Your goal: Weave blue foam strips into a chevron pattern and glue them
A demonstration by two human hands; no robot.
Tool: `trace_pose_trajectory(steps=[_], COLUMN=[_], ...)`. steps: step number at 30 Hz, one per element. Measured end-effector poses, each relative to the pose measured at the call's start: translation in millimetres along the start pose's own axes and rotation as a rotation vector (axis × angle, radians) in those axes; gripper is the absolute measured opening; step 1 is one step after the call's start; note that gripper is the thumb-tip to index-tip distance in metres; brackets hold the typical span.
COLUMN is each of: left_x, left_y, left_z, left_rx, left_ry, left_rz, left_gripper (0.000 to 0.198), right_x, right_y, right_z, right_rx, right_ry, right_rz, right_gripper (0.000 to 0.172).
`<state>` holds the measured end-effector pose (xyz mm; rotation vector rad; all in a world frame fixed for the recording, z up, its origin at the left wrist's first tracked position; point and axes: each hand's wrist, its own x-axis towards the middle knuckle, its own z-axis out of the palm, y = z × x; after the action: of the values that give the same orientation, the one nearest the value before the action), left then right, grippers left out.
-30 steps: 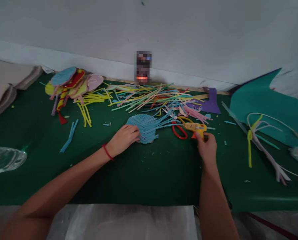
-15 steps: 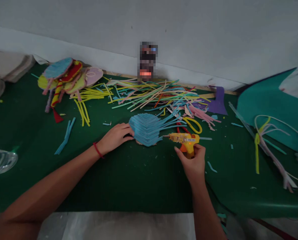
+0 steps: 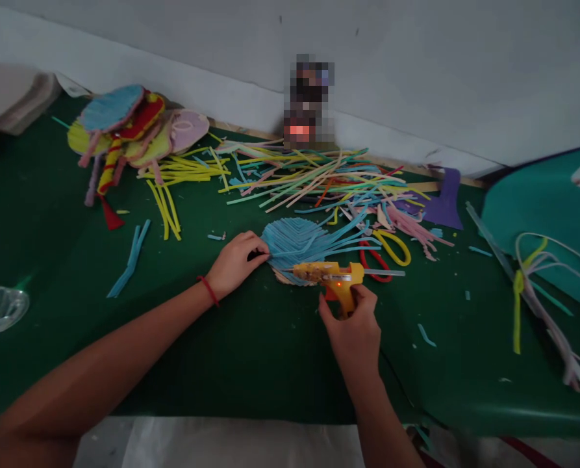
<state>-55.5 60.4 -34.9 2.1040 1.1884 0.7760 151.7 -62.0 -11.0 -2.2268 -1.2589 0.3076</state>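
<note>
A round blue piece point(image 3: 290, 231), covered in slanted rows of pipe cleaners, lies on the green table with loose ends fanning out to its right. At its left edge, my left hand point(image 3: 234, 265) pinches the end of one blue pipe cleaner point(image 3: 292, 253), which looks bent away from the rows. My right hand point(image 3: 355, 328) is wrapped round the handle of a yellow glue gun point(image 3: 341, 273). The gun's nozzle points left over the lower part of the blue piece, and a clear glue stick point(image 3: 390, 273) sticks out of its back.
Scissors with red and yellow handles point(image 3: 397, 249) lie right of the piece. Behind are a heap of coloured pipe cleaners point(image 3: 290, 179), several finished fan-shaped pieces point(image 3: 113, 110) and a pixelated phone-like object point(image 3: 309, 97). A clear container point(image 3: 0, 309) stands at left, teal sheet point(image 3: 528, 208) at right.
My right hand has brought the glue gun left, over the blue piece. My left hand now holds a pipe cleaner end away from the rows. The view has shifted slightly.
</note>
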Motion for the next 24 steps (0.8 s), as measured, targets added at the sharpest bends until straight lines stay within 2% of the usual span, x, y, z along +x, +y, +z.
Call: trace_pose_trajectory(steps=[3,8,24], left_x=[1,0,-1], left_y=[0,-2,-4], left_z=[-0.4,-1.4,-1.6], left_rx=[0.011,0.026,0.046], left_ry=[-0.026,-0.042,-0.058], left_rz=[0.009,0.028,0.047], left_gripper=[0.005,0.005,0.006], right_x=[0,-2,-6], right_y=[-5,-4,2], right_z=[7,17,19], right_rx=[-0.099,-0.16,-0.198], right_ry=[-0.031,-0.004,0.025], right_rz=[-0.052,-0.149,-0.22], right_gripper=[0.049,0.047,0.042])
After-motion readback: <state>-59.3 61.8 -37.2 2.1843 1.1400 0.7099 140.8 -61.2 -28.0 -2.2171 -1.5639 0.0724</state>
